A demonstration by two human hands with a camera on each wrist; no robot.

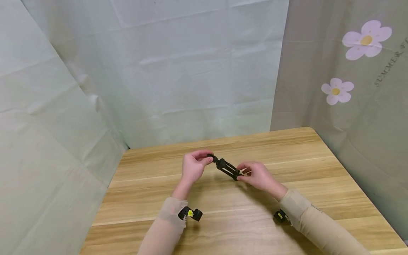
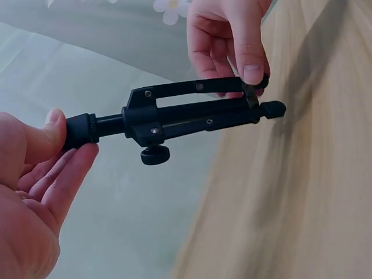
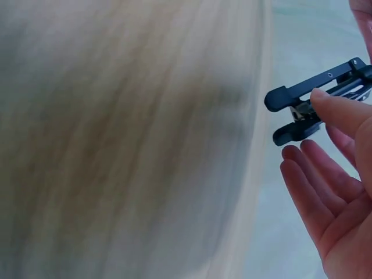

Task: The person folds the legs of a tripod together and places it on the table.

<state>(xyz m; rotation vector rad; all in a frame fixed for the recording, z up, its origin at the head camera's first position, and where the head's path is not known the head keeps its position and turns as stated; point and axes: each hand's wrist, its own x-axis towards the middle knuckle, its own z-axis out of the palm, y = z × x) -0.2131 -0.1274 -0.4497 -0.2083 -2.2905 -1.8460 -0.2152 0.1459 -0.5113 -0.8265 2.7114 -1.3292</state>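
A small black tripod (image 1: 227,168) is held above the table between both hands, slanting down toward the right. My left hand (image 1: 193,165) pinches its head end between thumb and fingers. At the foot end, my right hand (image 1: 257,175) grips a leg with the thumb and a finger. In the left wrist view the tripod legs (image 2: 203,121) lie folded nearly parallel, and a round knob (image 2: 155,154) sticks out near the hub. Rounded feet (image 3: 293,132) show in the right wrist view, where the other fingers of that hand are spread loosely below.
The wooden table (image 1: 137,198) lies under both hands. A pale curtain (image 1: 191,71) hangs behind it, and a grey-green one with flowers (image 1: 338,91) stands along the right side. Each forearm bears a small black camera (image 1: 195,214).
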